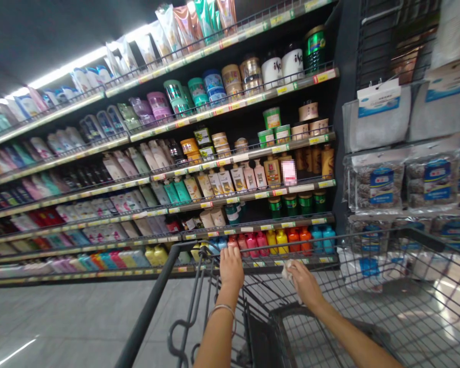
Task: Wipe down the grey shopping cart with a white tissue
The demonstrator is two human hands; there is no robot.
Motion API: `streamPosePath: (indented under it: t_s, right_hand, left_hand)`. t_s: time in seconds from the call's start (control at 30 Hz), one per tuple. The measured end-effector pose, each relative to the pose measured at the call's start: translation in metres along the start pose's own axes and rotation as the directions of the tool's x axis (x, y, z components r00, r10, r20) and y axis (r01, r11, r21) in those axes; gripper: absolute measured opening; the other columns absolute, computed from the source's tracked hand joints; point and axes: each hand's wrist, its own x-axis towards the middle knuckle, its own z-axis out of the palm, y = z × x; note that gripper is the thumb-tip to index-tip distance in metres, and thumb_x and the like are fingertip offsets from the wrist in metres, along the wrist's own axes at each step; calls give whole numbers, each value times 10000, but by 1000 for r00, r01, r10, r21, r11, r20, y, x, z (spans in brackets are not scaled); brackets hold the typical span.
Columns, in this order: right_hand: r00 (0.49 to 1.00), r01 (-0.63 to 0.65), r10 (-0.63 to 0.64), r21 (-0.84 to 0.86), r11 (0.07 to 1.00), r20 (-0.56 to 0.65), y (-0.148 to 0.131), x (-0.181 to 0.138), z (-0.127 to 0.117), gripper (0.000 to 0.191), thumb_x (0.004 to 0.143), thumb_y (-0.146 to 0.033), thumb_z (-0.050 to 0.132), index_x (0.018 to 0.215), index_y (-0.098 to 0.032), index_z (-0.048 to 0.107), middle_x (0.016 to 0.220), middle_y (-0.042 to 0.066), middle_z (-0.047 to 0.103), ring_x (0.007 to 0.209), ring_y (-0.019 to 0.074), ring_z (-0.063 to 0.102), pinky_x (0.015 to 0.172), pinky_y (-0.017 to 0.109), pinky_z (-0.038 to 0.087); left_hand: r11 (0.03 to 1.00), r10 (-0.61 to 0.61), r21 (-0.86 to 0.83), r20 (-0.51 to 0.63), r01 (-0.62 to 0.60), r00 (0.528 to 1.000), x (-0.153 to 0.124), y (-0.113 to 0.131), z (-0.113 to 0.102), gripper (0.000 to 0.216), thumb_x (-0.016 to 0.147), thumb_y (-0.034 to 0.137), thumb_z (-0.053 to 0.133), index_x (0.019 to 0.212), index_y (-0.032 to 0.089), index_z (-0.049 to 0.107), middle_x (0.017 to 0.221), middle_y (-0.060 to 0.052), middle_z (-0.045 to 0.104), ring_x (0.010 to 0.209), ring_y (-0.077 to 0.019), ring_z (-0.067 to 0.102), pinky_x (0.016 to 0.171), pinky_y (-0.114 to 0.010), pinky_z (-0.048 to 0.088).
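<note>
My left hand (pixel 231 267) rests on the near rail of a dark wire shopping cart (pixel 371 306), fingers curled over the bar; a thin bracelet sits on that wrist. My right hand (pixel 302 282) lies on the same rail a little to the right, closed around a small crumpled white piece, perhaps paper or tissue (pixel 287 270). The cart's handle bar (pixel 153 301) slants down to the lower left. The basket looks empty where it shows.
Store shelves (pixel 199 204) run along the left and centre, stocked with several rows of bottles, jars and refill pouches. A black rack on the right holds hanging packaged goods (pixel 379 179). Shiny grey floor (pixel 61 327) lies to the lower left.
</note>
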Motion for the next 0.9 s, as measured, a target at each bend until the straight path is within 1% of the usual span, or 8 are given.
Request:
streamPosePath:
  t_s: [0.03, 0.1, 0.27, 0.33, 0.4, 0.53, 0.67, 0.9]
  right_hand:
    - [1000, 8, -8, 14, 1000, -9, 2, 0, -3, 363, 759, 12, 359, 864, -180, 648, 946, 85, 630, 853, 199, 600, 735, 300, 506]
    - [1000, 18, -16, 47, 999, -25, 2, 10, -11, 360, 779, -6, 358, 908, -174, 649, 968, 87, 625, 890, 200, 598, 765, 304, 507]
    - [998, -1, 7, 93, 996, -59, -8, 61, -31, 358, 783, -15, 366, 953, -164, 644, 998, 95, 605, 932, 204, 587, 817, 323, 501]
    - [998, 24, -18, 90, 996, -62, -11, 71, -33, 369, 769, -2, 370, 952, -171, 641, 992, 90, 603, 924, 202, 584, 812, 320, 501]
    - [998, 44, -41, 63, 997, -42, -10, 70, -32, 364, 753, 12, 377, 924, -177, 636, 965, 86, 601, 902, 201, 582, 787, 315, 504]
    - [999, 36, -36, -27, 999, 14, -3, 50, -23, 314, 737, 21, 391, 841, -182, 606, 926, 88, 592, 865, 209, 569, 745, 317, 499]
    - [1000, 23, -23, -67, 997, -5, 2, 38, -15, 282, 746, 11, 397, 838, -176, 587, 960, 106, 586, 884, 223, 551, 758, 328, 487]
    - [998, 39, -43, -104, 994, -38, 4, 38, -11, 303, 741, 29, 392, 830, -186, 587, 942, 91, 582, 851, 208, 550, 741, 312, 478]
  left_hand:
    - [1000, -2, 0, 0, 2, 1000, 0, 0, 0, 334, 782, 87, 396, 1079, 76, 549, 988, -158, 539, 1021, -270, 469, 946, -420, 339]
    - [1000, -4, -3, -1, 4, 1000, 0, 0, 0, 343, 773, 89, 408, 1087, 73, 546, 993, -158, 539, 1024, -271, 470, 956, -419, 334]
    - [1000, -3, -17, -9, 3, 1000, 1, 0, -1, 365, 732, 87, 462, 1088, 78, 543, 984, -148, 542, 1030, -271, 474, 966, -408, 334]
    - [1000, -7, -24, -14, 6, 1000, 2, 0, -2, 370, 727, 77, 459, 1088, 83, 543, 980, -141, 543, 1013, -263, 482, 967, -401, 333]
    - [1000, -9, -29, -16, 9, 1000, 2, 0, -2, 383, 726, 65, 451, 1098, 91, 538, 985, -137, 543, 1003, -256, 486, 968, -400, 329]
    - [1000, -7, -28, -5, 7, 1000, 1, 0, -3, 362, 740, 67, 435, 1084, 91, 545, 987, -144, 542, 1010, -264, 479, 947, -407, 338]
    - [1000, -4, -16, 15, 4, 1000, 0, -1, -4, 334, 754, 74, 419, 1060, 90, 552, 970, -143, 536, 1011, -271, 476, 922, -399, 349]
    - [1000, -4, 2, 23, 4, 1000, 0, -1, -6, 322, 751, 75, 425, 1049, 89, 546, 973, -141, 534, 987, -257, 483, 937, -398, 338]
